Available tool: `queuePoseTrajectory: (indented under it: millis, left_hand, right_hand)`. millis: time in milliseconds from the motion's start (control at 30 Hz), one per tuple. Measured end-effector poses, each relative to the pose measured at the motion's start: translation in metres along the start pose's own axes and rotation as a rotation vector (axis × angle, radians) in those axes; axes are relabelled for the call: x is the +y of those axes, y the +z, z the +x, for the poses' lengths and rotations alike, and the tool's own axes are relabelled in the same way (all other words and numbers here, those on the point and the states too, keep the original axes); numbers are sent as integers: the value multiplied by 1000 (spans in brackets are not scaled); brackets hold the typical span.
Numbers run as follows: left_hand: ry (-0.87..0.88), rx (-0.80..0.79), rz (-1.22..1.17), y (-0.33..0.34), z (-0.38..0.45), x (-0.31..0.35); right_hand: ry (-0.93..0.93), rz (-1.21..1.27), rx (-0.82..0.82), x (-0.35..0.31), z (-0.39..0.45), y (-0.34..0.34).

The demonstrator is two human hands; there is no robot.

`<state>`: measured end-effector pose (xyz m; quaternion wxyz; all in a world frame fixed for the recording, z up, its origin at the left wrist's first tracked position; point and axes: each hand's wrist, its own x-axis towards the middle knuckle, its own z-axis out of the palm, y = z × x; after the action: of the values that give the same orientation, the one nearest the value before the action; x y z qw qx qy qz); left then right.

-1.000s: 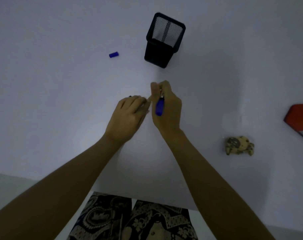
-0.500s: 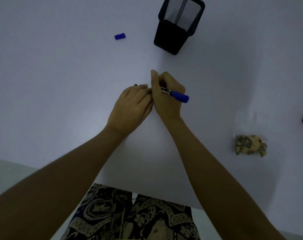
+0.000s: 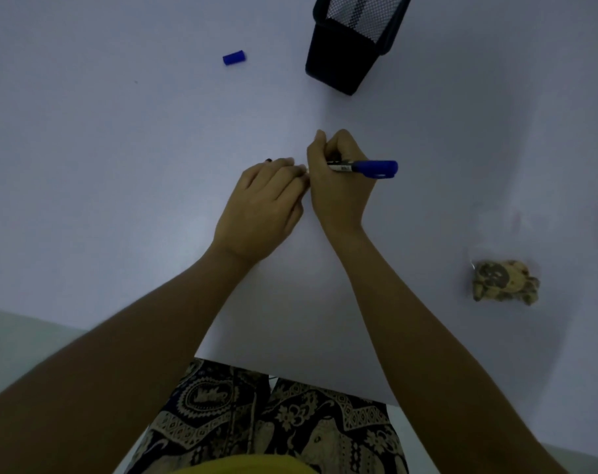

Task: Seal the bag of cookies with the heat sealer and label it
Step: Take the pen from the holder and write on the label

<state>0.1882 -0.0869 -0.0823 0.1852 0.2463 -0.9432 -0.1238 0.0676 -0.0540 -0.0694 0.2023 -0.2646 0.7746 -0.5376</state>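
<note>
At mid-tabletop (image 3: 120,200), right hand (image 3: 338,186) grips a blue marker (image 3: 366,167), capped end pointing right. Left hand (image 3: 263,206) rests beside it, fingers curled, touching the right; what it holds can't be seen. Bag of cookies (image 3: 504,282) lies well apart on the right. Loose blue cap (image 3: 234,58) and black mesh holder (image 3: 352,42) sit farther back.

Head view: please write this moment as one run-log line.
right hand: holds blue marker pen | left hand: beside it | clear bag of cookies: apart
</note>
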Motion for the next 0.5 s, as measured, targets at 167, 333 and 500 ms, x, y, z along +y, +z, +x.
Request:
queuePoseTrajectory:
  millis: [167,333,500]
  left_hand:
    - [-17,-13,-11,0,1,0]
    - [-25,-18,-16,-1,1,1]
    - [-26,-33,-10,-2,2,0]
  right_hand:
    - [37,-8,-11,-2,1,1]
    - [38,-13,-14,-3,1,0]
    - [45,-11,-1,-5,1,1]
